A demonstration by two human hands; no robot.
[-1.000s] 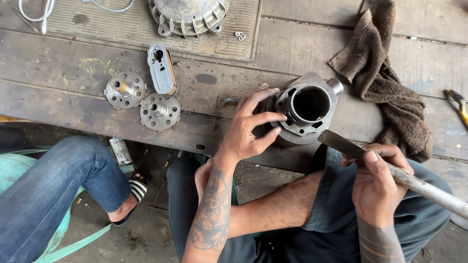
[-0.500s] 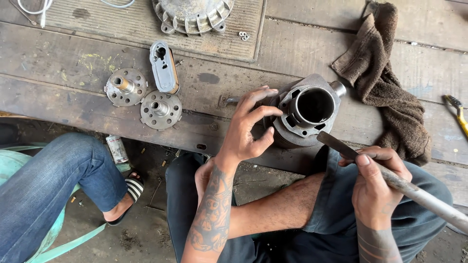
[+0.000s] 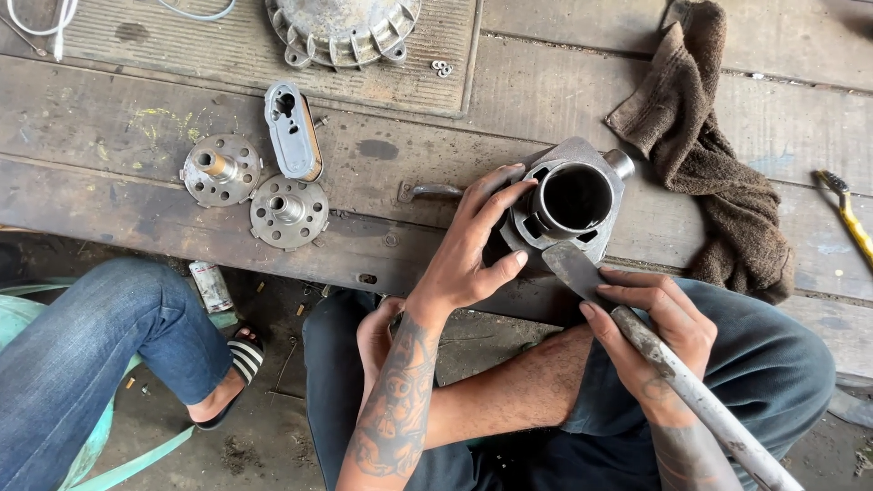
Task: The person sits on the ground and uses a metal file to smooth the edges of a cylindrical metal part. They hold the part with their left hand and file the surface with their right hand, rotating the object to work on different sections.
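A grey metal engine cylinder (image 3: pixel 573 202) with a round dark bore stands on the edge of a worn wooden bench (image 3: pixel 436 155). My left hand (image 3: pixel 473 245) grips its left side, fingers spread over the flange. My right hand (image 3: pixel 650 332) holds a long metal scraper (image 3: pixel 664 364) with a flat blade; the blade tip rests against the cylinder's near flange.
Two round perforated metal hubs (image 3: pixel 220 169) (image 3: pixel 289 211) and an oblong metal cover (image 3: pixel 291 130) lie at the left. A finned round casing (image 3: pixel 341 32) sits at the top. A brown rag (image 3: pixel 709 155) lies right, a yellow-handled brush (image 3: pixel 846 214) beyond. Another person's jeans-clad leg (image 3: pixel 91 355) is lower left.
My right hand has swung the scraper's blade leftward and up onto the cylinder's near flange, the handle now pointing down to the right. My left hand stayed on the cylinder.
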